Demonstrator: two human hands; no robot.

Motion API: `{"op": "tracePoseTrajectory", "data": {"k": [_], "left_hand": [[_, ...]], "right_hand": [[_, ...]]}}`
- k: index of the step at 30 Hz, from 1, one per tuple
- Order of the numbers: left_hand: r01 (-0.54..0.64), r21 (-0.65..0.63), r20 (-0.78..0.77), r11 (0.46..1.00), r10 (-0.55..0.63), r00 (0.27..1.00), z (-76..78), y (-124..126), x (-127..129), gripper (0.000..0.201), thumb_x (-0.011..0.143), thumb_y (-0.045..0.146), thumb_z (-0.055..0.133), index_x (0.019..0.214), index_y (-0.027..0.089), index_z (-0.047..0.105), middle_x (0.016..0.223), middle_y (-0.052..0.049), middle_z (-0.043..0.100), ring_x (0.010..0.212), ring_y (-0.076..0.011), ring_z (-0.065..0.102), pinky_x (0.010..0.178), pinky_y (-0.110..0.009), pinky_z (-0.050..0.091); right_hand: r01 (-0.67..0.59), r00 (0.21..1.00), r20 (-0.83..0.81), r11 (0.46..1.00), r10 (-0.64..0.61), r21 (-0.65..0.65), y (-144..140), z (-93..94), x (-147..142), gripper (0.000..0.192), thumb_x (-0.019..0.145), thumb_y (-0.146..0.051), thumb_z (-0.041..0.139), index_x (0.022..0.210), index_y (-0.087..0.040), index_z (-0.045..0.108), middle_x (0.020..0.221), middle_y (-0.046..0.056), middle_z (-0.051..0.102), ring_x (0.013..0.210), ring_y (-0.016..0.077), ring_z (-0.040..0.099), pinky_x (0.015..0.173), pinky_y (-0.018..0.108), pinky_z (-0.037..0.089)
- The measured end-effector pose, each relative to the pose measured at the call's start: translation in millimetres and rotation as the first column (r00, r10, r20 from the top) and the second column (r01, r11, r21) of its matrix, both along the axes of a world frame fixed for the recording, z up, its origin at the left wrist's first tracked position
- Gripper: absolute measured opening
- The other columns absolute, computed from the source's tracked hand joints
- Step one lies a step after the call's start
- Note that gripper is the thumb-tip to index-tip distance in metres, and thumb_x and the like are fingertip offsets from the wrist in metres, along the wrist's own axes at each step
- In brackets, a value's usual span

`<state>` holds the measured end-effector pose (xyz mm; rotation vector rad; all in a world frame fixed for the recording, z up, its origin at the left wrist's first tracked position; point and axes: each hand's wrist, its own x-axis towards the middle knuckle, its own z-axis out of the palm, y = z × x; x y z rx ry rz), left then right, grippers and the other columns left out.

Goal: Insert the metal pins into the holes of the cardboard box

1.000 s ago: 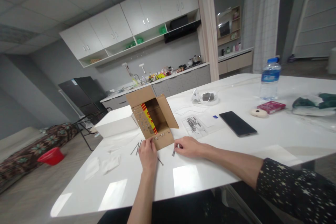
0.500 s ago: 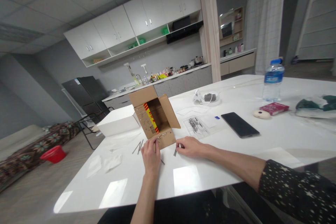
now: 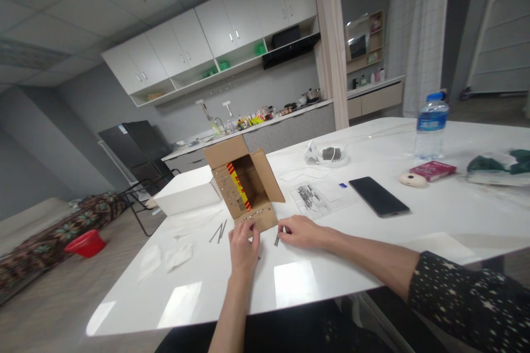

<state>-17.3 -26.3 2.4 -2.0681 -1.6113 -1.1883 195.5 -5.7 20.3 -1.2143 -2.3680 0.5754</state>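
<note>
Light is dim and greyish across the background; the glossy white counter [image 3: 215, 281] is far brighter, with rectangular patches of glare [image 3: 295, 282] near its front edge, reflecting a source out of sight; the inside of the cardboard box [image 3: 250, 179] sinks into shadow; wide-angle distortion tilts and stretches the margins; the patterned blanket [image 3: 83, 215] looks smeared, and the lettering on the bottle label [image 3: 432, 121] is soft.

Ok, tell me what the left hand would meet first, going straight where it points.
The left hand would probably meet the lower flap of the cardboard box first; whether they touch now is unclear.
</note>
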Motion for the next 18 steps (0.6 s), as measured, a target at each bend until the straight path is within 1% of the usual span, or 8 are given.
{"op": "tracePoseTrajectory", "data": {"k": [9,12,18], "left_hand": [[0.082,-0.113,-0.005,0.99,-0.083,0.997,-0.8,-2.6,2.6,0.015,0.085,0.019,0.048,0.089,0.021,0.062,0.09,-0.005,0.069,0.088,-0.0191,0.064,0.085,-0.035,0.043],[0.11,-0.129,-0.011,0.986,-0.112,0.994,-0.1,-4.0,3.4,0.015,0.084,0.018,0.048,0.088,0.02,0.063,0.088,-0.005,0.069,0.087,-0.0188,0.063,0.084,-0.036,0.043],[0.132,-0.129,-0.073,0.983,-0.143,0.987,-0.6,-4.7,3.1,0.014,0.083,0.017,0.049,0.084,0.02,0.063,0.082,-0.003,0.067,0.085,-0.0186,0.063,0.084,-0.035,0.043]], "right_hand": [[-0.003,1.0,-0.005,1.0,0.003,-0.013,-1.3,2.0,0.8,0.025,0.084,-0.033,0.053,0.095,-0.023,0.073,0.081,0.002,0.071,0.075,0.0171,0.062,0.062,0.024,0.035],[-0.001,1.0,-0.004,1.0,0.001,-0.006,-0.2,0.8,0.8,0.025,0.084,-0.033,0.053,0.095,-0.023,0.073,0.08,0.002,0.071,0.074,0.0172,0.062,0.062,0.024,0.035],[-0.009,1.0,-0.008,1.0,0.009,-0.007,0.1,1.5,0.6,0.027,0.084,-0.034,0.053,0.097,-0.023,0.073,0.081,0.002,0.071,0.075,0.0176,0.062,0.064,0.024,0.036]]}}
